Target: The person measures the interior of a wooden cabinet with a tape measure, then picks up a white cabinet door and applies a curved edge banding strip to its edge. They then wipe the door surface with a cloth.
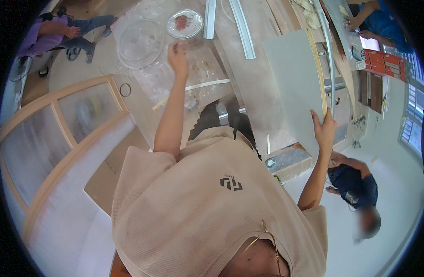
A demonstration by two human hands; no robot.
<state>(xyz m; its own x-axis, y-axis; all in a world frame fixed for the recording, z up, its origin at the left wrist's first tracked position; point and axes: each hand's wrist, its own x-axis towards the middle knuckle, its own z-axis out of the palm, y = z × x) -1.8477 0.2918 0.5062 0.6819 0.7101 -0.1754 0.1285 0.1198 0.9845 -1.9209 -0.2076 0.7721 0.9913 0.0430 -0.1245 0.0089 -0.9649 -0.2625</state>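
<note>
My right hand grips the long edge of a pale grey flat board with a yellowish edge. Its thumb lies against the board's face. My left hand is raised on the far left side, its fingers loosely apart and nothing visible in them. Just beyond those fingers stands a round, clear-rimmed container with a reddish-brown patch in the middle. A large clear round lid or dish lies beside it, on a stained, dusty sheet.
Metal channels lie at the back. A wood-framed glazed panel and a brown carton stand at left. An orange ladder is at far right. One person bends at right; others are at far left and far right.
</note>
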